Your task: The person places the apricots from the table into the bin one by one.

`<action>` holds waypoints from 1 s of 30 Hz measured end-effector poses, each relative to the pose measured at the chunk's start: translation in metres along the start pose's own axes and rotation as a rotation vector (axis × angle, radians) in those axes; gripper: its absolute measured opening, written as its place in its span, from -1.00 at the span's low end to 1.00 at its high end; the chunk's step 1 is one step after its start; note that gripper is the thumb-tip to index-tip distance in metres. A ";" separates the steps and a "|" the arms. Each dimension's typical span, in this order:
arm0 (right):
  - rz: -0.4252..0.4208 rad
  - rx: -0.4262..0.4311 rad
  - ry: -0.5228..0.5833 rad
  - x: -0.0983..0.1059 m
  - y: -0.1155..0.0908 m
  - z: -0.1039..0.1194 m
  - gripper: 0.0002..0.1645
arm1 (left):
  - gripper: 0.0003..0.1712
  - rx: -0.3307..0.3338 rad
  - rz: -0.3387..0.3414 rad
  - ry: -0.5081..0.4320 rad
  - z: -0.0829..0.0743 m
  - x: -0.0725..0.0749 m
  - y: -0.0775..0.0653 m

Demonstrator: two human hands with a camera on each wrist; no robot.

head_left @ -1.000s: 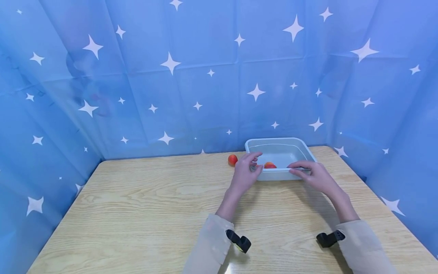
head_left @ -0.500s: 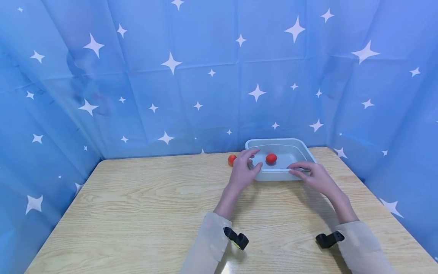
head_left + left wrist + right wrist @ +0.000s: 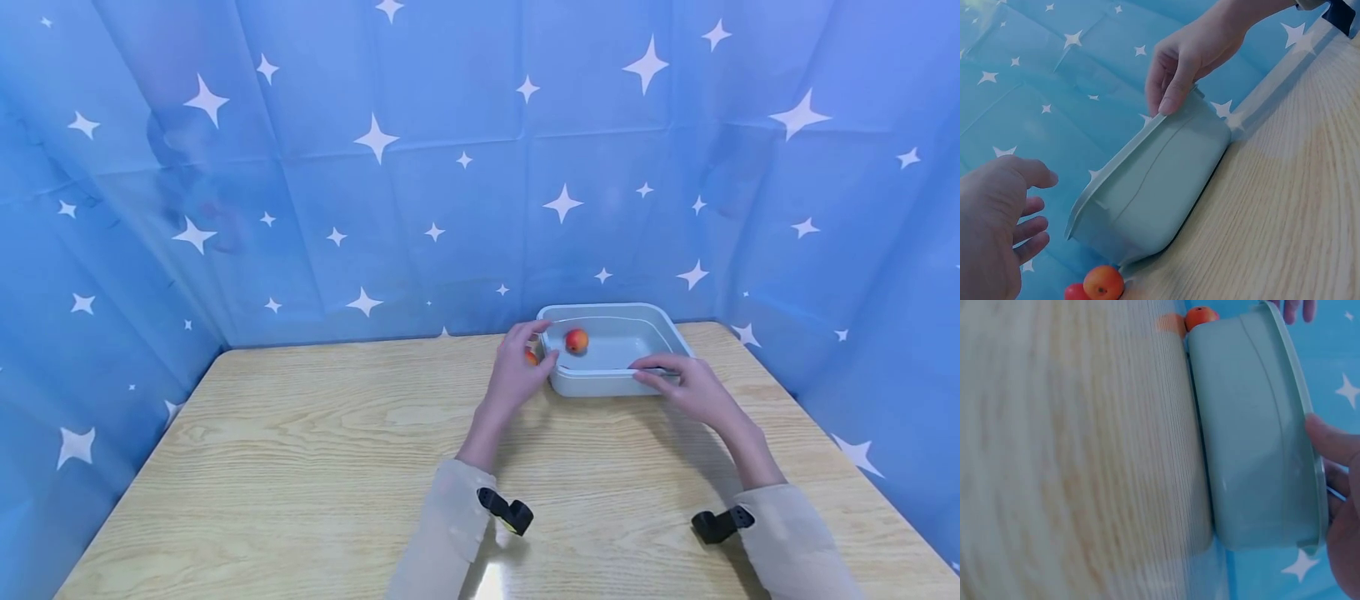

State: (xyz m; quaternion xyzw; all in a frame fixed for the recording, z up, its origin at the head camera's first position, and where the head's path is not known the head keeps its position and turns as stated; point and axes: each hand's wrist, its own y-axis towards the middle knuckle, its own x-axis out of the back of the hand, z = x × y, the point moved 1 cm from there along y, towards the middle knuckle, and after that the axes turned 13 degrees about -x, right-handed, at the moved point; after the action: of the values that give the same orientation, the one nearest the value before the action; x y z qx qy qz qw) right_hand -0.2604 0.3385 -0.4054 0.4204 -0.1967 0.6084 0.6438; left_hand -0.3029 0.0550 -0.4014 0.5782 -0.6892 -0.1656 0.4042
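Observation:
A pale blue-grey plastic box (image 3: 611,385) stands at the table's far edge. Inside, near its left end, lies a small red-orange fruit (image 3: 577,340). My right hand (image 3: 693,387) pinches the front rim near the right corner, thumb outside and fingers inside, as the right wrist view also shows. My left hand (image 3: 513,371) hovers at the box's left end, thumb and fingers spread, holding nothing. Partly hidden behind it, another fruit (image 3: 532,357) lies outside the box. The left wrist view shows an orange fruit (image 3: 1103,283) and a red fruit (image 3: 1075,292) beside the box.
The wood-grain table (image 3: 300,467) stretches out to the left and in front of the box. A blue curtain (image 3: 450,208) with white stars hangs close behind the table and along both sides.
My left hand has drawn back leftward from over the box to its left end. The fruit in the box has rolled left and away from the front wall. My right hand keeps its place.

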 end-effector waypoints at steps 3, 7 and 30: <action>0.001 0.001 -0.004 0.000 0.000 0.001 -0.81 | -0.50 0.038 -0.006 -0.017 0.005 0.004 -0.001; 0.000 0.002 -0.006 0.001 0.000 0.001 -0.81 | -0.49 0.091 0.009 -0.029 0.011 0.008 -0.002; -0.004 0.010 -0.005 0.000 0.001 -0.001 -0.80 | -0.45 0.152 0.144 0.025 0.040 0.012 -0.017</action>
State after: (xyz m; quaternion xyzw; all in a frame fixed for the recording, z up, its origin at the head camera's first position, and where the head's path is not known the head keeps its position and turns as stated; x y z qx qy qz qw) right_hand -0.2613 0.3394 -0.4055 0.4254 -0.1944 0.6070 0.6425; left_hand -0.3217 0.0299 -0.4337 0.5581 -0.7344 -0.0763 0.3786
